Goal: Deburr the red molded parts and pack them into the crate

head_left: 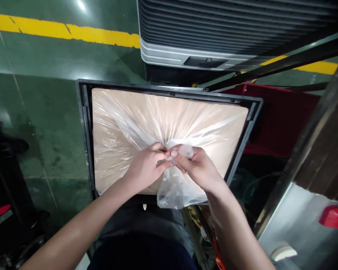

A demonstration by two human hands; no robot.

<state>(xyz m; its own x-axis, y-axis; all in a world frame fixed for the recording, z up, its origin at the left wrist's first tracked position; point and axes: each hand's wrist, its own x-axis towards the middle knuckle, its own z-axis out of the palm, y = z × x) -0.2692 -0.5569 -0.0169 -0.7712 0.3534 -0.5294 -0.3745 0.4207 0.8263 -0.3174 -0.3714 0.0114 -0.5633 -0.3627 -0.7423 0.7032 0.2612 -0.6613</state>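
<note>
A clear plastic bag [176, 189] is gathered into a twist over a brown cardboard sheet [214, 108], its folds fanning outward from the bunched point. My left hand [148, 163] pinches the gathered plastic from the left. From the right, my right hand [197, 165] grips the same twist, thumb and fingers closed, the two hands touching. The bag's loose end hangs down toward my body. Cardboard and plastic sit inside a black crate [86, 131] whose rim shows on several sides. What lies under the cardboard is hidden.
Beyond the crate stands a grey ribbed case [183, 56]. A dark red bin [281, 112] and a wooden-edged bench [318, 150] are on the right, with a red object [335, 217] on it. A yellow line [59, 30] crosses the green floor [50, 112].
</note>
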